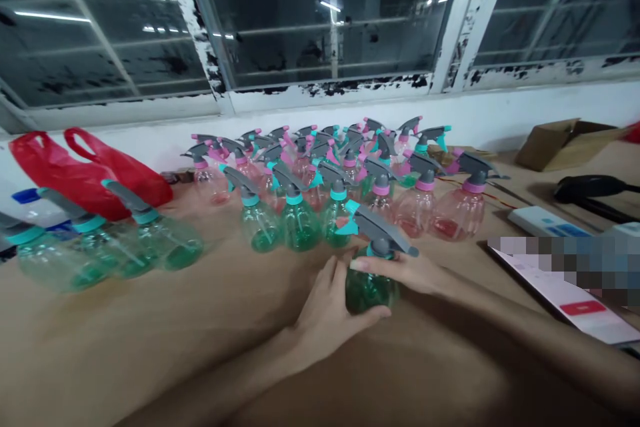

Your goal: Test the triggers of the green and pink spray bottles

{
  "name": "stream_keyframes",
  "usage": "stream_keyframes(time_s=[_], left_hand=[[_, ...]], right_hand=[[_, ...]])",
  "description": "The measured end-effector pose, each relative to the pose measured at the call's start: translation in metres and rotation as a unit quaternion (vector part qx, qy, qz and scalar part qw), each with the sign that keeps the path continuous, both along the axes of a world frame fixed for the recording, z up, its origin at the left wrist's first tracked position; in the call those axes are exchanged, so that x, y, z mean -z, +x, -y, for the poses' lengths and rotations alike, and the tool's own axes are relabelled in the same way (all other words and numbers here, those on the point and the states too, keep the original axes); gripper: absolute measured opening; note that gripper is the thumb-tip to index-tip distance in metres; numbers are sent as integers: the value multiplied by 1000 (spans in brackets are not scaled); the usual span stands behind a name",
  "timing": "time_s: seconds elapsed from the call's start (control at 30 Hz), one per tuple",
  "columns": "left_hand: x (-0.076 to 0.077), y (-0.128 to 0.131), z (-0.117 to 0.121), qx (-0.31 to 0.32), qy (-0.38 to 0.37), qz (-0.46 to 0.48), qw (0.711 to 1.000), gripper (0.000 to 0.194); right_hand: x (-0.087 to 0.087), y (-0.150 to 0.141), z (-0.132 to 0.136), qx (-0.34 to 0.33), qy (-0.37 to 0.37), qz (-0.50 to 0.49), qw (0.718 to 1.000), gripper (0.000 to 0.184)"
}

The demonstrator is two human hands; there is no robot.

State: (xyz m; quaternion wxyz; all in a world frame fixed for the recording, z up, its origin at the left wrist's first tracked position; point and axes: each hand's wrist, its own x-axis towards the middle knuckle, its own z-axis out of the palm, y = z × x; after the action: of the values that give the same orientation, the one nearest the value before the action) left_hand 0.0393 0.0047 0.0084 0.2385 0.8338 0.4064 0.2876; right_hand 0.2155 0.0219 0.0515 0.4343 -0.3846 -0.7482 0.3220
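Observation:
A green spray bottle [373, 287] with a teal collar and a grey and teal trigger head stands in front of me, held between both hands. My left hand [330, 307] is closed around the lower left side of its body, the thumb across the front. My right hand [405, 270] grips it near the neck from the right, its index finger lying across the bottle just below the collar. Right behind it are more green spray bottles [300, 223] and pink spray bottles [457, 213], packed upright in rows.
Several green spray bottles [173, 240] stand at the left before a red plastic bag [120, 173]. On the right lie a lit phone [545, 287], a white box [547, 221], a black strap-like object [595, 188] and an open cardboard box [563, 143]. A wall with windows closes off the back.

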Motion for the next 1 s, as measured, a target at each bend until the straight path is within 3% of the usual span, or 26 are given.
stream_keyframes(time_s=[0.2, 0.4, 0.63, 0.87, 1.0], left_hand=[[0, 3, -6, 10, 10, -17, 1000, 84], [4, -2, -9, 20, 7, -23, 1000, 90], [12, -19, -16, 40, 21, -88, 995, 99], [7, -41, -25, 52, 73, -147, 985, 74], [12, -44, -29, 56, 100, -184, 976, 70]], right_hand=[[-16, -1, -7, -37, 19, -50, 998, 39], [-9, -6, -12, -20, 6, -32, 999, 28], [-9, -5, -18, 13, 62, -11, 998, 21], [-14, 3, -24, 20, 67, -1, 998, 19], [-18, 8, -25, 24, 46, 4, 999, 19]])
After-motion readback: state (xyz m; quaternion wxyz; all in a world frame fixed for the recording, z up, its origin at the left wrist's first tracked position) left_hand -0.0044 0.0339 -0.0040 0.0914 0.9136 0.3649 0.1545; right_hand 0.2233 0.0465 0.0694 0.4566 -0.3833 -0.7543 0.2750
